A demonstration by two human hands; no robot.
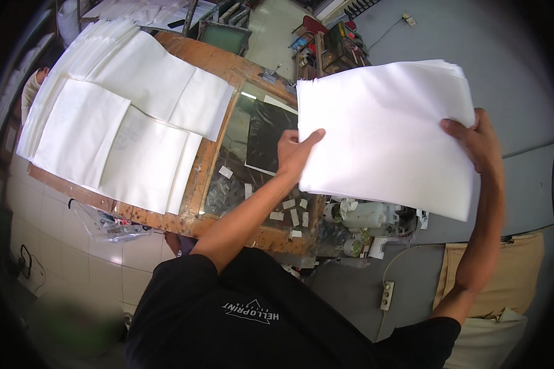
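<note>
A thick stack of white sheets (pixel 385 135) is held up in front of me, over the right end of the table. At its left edge my left hand (pixel 295 150) grips it, thumb on top and fingers hidden beneath. My right hand (pixel 477 141) clasps the right edge, the thumb pressing on the upper face. Several more white sheets (pixel 148 80) lie spread in overlapping layers on the left part of the table. Some of them look folded or bag-like (pixel 148 160).
The wooden table (pixel 209 55) has a glass panel with a black sheet (pixel 263 132) and small white paper pieces (pixel 277 216). Containers (pixel 372 215) stand near its right end. A power strip (pixel 386 296) and tan cloth (pixel 505 270) are at lower right. A person (pixel 31 92) is at far left.
</note>
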